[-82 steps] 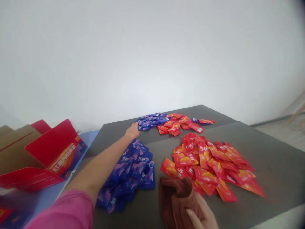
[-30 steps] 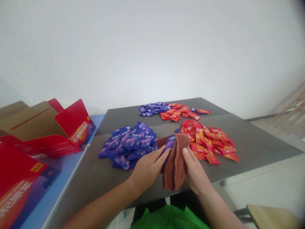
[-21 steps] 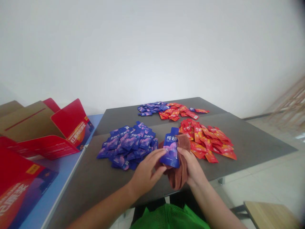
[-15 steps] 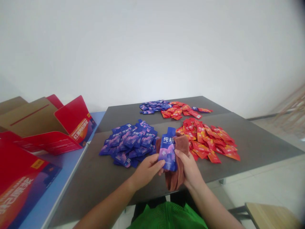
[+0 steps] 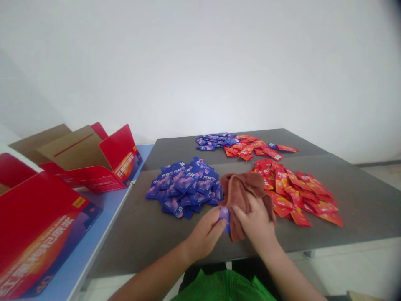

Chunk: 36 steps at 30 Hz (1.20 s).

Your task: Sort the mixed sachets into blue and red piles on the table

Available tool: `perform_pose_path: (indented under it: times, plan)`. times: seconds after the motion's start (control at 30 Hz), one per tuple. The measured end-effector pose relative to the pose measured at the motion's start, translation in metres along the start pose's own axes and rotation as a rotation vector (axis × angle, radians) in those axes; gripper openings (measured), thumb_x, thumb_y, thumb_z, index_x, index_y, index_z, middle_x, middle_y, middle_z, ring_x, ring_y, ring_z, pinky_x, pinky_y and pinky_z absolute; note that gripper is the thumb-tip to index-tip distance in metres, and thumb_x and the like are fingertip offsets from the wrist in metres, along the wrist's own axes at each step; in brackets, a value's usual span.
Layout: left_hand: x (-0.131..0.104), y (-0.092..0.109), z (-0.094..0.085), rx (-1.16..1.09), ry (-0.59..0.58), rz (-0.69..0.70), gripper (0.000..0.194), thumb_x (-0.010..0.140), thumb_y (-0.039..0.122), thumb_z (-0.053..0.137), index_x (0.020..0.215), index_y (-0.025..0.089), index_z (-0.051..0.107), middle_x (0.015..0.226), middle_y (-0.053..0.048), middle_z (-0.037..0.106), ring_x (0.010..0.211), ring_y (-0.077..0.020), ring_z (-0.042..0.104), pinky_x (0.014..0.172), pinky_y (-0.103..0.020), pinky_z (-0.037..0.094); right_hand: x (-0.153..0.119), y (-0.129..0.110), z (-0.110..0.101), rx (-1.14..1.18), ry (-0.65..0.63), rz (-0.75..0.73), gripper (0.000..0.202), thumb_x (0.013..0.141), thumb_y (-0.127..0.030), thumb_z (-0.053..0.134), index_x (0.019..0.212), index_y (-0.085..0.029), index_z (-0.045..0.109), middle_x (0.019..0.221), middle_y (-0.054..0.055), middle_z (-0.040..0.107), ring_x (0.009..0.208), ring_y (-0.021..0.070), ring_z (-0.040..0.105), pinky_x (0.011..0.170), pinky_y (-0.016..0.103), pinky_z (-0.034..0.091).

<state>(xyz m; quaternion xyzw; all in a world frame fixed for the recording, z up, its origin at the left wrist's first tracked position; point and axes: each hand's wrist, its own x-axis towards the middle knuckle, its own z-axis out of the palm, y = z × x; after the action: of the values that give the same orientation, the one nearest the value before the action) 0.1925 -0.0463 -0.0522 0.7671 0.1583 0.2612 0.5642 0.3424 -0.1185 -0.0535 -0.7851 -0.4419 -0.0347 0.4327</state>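
My left hand (image 5: 205, 234) pinches the lower end of a blue-purple pouch (image 5: 224, 217) above the front of the dark table. Over the rest of that pouch lies a brown cloth (image 5: 242, 188), which hides its upper part. My right hand (image 5: 255, 221) is closed on the cloth, thumb toward the pouch. Just left of the cloth is a heap of blue-purple pouches (image 5: 184, 186). A heap of red-orange pouches (image 5: 297, 192) lies close on the right.
Farther back on the dark table (image 5: 140, 246) are smaller piles of blue pouches (image 5: 216, 140) and red pouches (image 5: 250, 146). Open red cartons (image 5: 40, 234) stand on a blue surface (image 5: 109, 205) at the left. A white wall rises behind.
The cloth, earlier bunched behind the pouch, now covers its upper part. My right hand has moved onto the cloth over the pouch. The whole view has shifted slightly left.
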Motion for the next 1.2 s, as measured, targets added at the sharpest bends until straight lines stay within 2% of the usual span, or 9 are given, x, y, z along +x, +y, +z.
perform_pose_path:
  times: [0.07,0.13,0.27,0.37,0.53,0.63,0.83,1.03,1.2]
  plan:
    - [-0.007,0.004,-0.006,0.027,0.017,0.039,0.029,0.093,0.03,0.045,0.111,0.02,0.066,0.118,-0.008,0.065,0.111,-0.0221,0.056,0.103,-0.036,0.04,0.011,0.015,0.0,-0.023,0.049,0.106,0.041,0.082,-0.055,0.053,0.101,-0.021,0.066,0.097,0.01,0.067,0.092,0.0291,0.063,0.075,0.039,0.048]
    - [-0.008,0.003,-0.019,0.007,0.167,0.013,0.029,0.093,0.032,0.047,0.112,0.02,0.065,0.116,-0.007,0.065,0.11,-0.0215,0.057,0.101,-0.034,0.042,0.014,0.027,-0.001,0.013,0.071,0.166,0.044,0.081,-0.058,0.053,0.097,-0.019,0.065,0.091,0.009,0.066,0.085,0.028,0.062,0.071,0.037,0.047]
    - [0.02,-0.021,-0.071,-0.013,0.457,-0.144,0.033,0.089,0.045,0.048,0.103,0.018,0.061,0.097,-0.005,0.067,0.09,-0.0194,0.063,0.081,-0.03,0.051,0.001,0.033,-0.001,0.175,0.088,0.165,0.044,0.08,-0.054,0.057,0.104,-0.018,0.064,0.095,0.01,0.068,0.085,0.0268,0.062,0.076,0.038,0.047]
    - [0.052,-0.042,-0.122,0.428,0.406,-0.318,0.039,0.088,0.051,0.035,0.087,0.018,0.057,0.09,-0.003,0.066,0.083,-0.0179,0.065,0.075,-0.028,0.051,-0.008,0.028,0.0,0.232,0.046,0.151,0.041,0.08,-0.05,0.058,0.104,-0.017,0.065,0.097,0.01,0.068,0.087,0.0264,0.063,0.078,0.038,0.048]
    - [0.074,-0.06,-0.178,0.771,0.283,-0.504,0.036,0.076,0.049,0.053,0.054,0.02,0.053,0.059,-0.005,0.062,0.072,-0.0258,0.065,0.072,-0.033,0.048,-0.012,0.031,0.0,0.237,0.026,0.179,0.044,0.08,-0.051,0.058,0.107,-0.017,0.065,0.101,0.011,0.069,0.092,0.028,0.064,0.082,0.04,0.049]
    - [0.073,-0.058,-0.188,0.931,0.25,-0.57,0.036,0.076,0.052,0.053,0.06,0.021,0.061,0.071,-0.009,0.07,0.083,-0.0297,0.067,0.077,-0.034,0.047,-0.016,0.04,-0.001,0.224,0.034,0.19,0.047,0.08,-0.052,0.058,0.11,-0.017,0.064,0.104,0.012,0.069,0.096,0.0292,0.064,0.085,0.042,0.049]
    - [0.098,-0.042,-0.194,1.14,0.242,-0.555,0.042,0.085,0.043,0.046,0.108,0.015,0.066,0.111,-0.016,0.07,0.107,-0.0311,0.064,0.088,-0.035,0.046,-0.031,0.066,0.006,0.225,0.022,0.132,0.05,0.077,-0.049,0.061,0.114,-0.016,0.063,0.107,0.013,0.071,0.099,0.0302,0.066,0.086,0.043,0.053]
    - [0.186,-0.044,-0.195,1.22,0.185,-0.396,0.05,0.089,0.03,0.046,0.136,0.012,0.047,0.121,-0.012,0.067,0.113,-0.0235,0.061,0.095,-0.029,0.044,-0.051,0.102,0.029,0.218,-0.028,0.017,0.046,0.078,-0.042,0.064,0.117,-0.019,0.063,0.114,0.011,0.07,0.106,0.0307,0.066,0.084,0.04,0.057]
    - [0.278,-0.074,-0.186,1.286,0.035,-0.29,0.044,0.092,0.025,0.052,0.135,0.015,0.048,0.133,-0.012,0.057,0.116,-0.0216,0.058,0.1,-0.034,0.043,-0.057,0.119,0.037,0.295,-0.025,-0.041,0.048,0.073,-0.044,0.065,0.116,-0.023,0.067,0.107,0.011,0.073,0.101,0.035,0.068,0.079,0.041,0.06]
